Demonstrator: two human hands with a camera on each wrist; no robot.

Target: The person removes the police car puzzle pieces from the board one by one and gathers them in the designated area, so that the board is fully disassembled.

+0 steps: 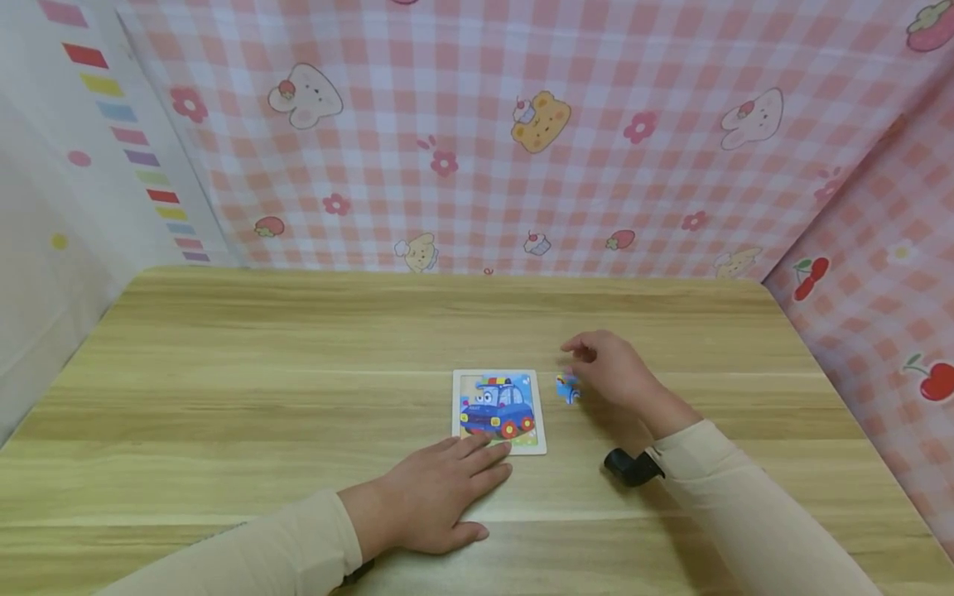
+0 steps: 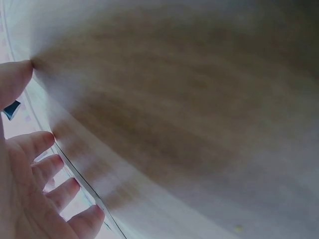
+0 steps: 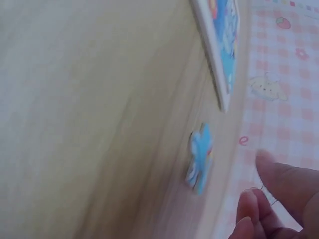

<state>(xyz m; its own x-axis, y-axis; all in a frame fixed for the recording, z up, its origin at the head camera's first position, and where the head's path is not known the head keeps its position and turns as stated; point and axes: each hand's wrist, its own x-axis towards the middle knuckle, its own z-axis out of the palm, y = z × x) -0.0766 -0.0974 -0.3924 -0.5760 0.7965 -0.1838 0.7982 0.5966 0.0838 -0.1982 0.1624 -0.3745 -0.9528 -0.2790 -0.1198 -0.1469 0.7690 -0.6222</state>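
A square jigsaw puzzle [image 1: 503,406] in a pale frame shows a blue cartoon car. Its upper left corner has a bare tan gap. My left hand [image 1: 436,497] lies palm down with fingers spread, the fingertips on the puzzle's lower edge; the left wrist view shows its fingers [image 2: 62,191] along the frame's edge. To the right of the puzzle, a loose blue puzzle piece [image 1: 568,389] rests on the table. Just above and beside it hovers my right hand [image 1: 614,372], its fingers loosely bent. In the right wrist view, the piece [image 3: 201,158] stands apart from those fingers.
Wood-grain table [image 1: 283,372] runs under everything. Pink checked cloth [image 1: 484,124] hangs along its back, with more on the right side and a white sheet [image 1: 52,207] on the left. A black curved mount [image 1: 632,468] sits at my right cuff.
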